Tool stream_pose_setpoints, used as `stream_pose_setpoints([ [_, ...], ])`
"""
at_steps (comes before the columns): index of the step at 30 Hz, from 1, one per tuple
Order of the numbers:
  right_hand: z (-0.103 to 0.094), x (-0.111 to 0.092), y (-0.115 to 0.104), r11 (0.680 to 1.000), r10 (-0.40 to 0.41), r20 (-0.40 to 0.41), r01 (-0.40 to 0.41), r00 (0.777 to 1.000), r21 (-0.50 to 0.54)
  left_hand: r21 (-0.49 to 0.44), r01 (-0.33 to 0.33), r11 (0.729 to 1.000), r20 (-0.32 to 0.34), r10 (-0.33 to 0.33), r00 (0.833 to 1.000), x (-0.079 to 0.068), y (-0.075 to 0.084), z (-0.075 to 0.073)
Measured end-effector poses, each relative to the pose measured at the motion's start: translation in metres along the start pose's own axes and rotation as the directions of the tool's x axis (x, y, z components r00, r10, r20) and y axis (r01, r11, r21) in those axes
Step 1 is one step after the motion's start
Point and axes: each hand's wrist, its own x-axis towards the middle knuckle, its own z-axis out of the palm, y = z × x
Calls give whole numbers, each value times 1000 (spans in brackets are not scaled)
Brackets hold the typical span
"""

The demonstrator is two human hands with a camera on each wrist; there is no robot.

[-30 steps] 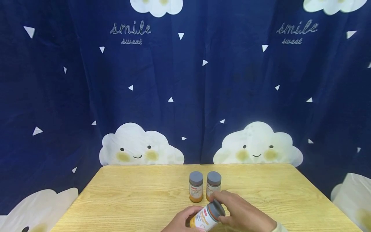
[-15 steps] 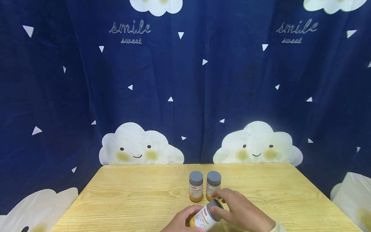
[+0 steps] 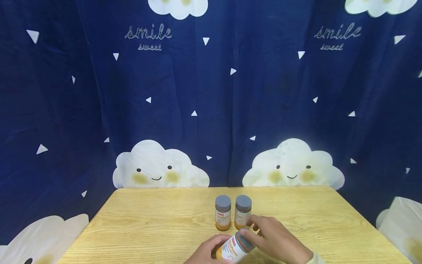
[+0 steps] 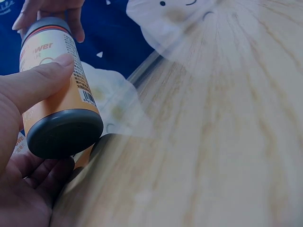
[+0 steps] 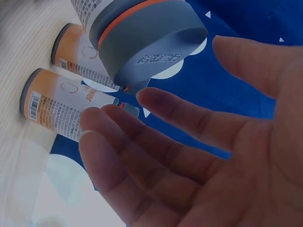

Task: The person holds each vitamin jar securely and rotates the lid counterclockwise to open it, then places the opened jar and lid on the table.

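Note:
A tilted pill bottle [image 3: 230, 250] with a grey lid [image 3: 244, 240], white label and orange lower part is at the front of the table. My left hand [image 3: 209, 251] grips its body, the thumb [image 4: 52, 78] across the label and the fingers behind it in the left wrist view. An orange ring shows under the lid in the right wrist view. My right hand [image 3: 277, 238] is at the lid end with loosely bent fingers spread around the lid [image 5: 156, 42]; the thumb [image 5: 236, 56] lies right by its edge. Nothing is clasped in that palm.
Two matching pill bottles, one left [image 3: 223, 212] and one right [image 3: 243, 211], stand upright side by side just beyond my hands. The wooden table [image 3: 158, 220] ends at a blue curtain [image 3: 211, 91] with printed clouds.
My right hand's fingers have come off the lid and spread, shifting slightly right. The left hand and its bottle hold nearly the same place; the two standing bottles have not moved.

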Motion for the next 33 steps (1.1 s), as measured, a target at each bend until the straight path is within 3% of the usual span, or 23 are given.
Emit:
stream_pose_setpoints([
  [10, 1, -1, 3, 999, 44, 42, -44, 998, -8, 8, 13, 1000, -5, -13, 1000, -2, 1, 0],
  [33, 2, -1, 4, 999, 11, 78, -14, 997, 36, 25, 31, 999, -10, -31, 999, 0, 1, 0],
])
